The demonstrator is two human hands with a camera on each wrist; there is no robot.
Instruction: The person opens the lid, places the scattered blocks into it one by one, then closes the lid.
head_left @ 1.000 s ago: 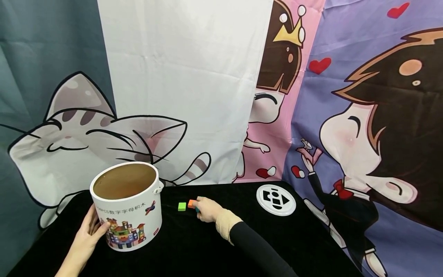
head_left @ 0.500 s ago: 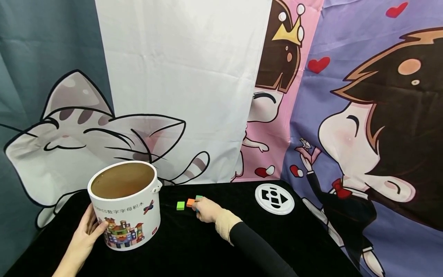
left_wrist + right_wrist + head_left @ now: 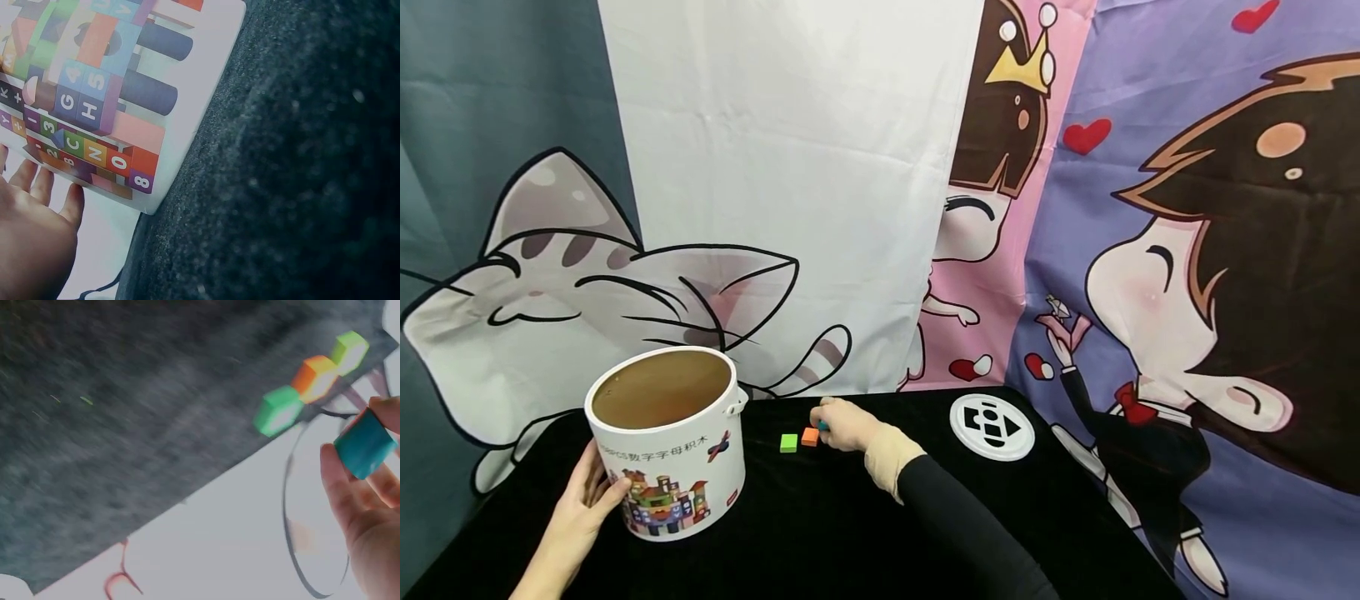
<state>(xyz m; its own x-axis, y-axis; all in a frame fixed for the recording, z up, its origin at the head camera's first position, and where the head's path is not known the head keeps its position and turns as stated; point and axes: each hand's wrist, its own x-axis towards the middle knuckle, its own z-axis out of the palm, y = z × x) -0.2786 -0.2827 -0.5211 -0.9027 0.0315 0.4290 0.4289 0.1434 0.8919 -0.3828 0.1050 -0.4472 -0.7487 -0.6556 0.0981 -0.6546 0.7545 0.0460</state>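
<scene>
A white bucket [image 3: 718, 479] printed with toy blocks stands on the left in the head view, its lid off. My left hand [image 3: 583, 500] holds its left side, thumb on the front; in the left wrist view fingertips [image 3: 74, 200] rest against the wall. Above the cloth, my right hand [image 3: 375, 531] pinches a teal block [image 3: 364, 445] between thumb and fingers. Close by lie a green block [image 3: 279, 411], an orange block [image 3: 314, 379] and a lime-green block [image 3: 350, 352] in a row. In the head view the hand hides the green one.
Black cloth [image 3: 820, 533] covers the table. To the right of my right hand lies a white round lid [image 3: 970, 442] with shaped cutouts. A printed cartoon curtain [image 3: 820, 167] hangs right behind the table's far edge.
My right hand has risen and moved away from me with the teal block, up off the row of blocks. The left hand stays on the bucket. The head view has shifted slightly.
</scene>
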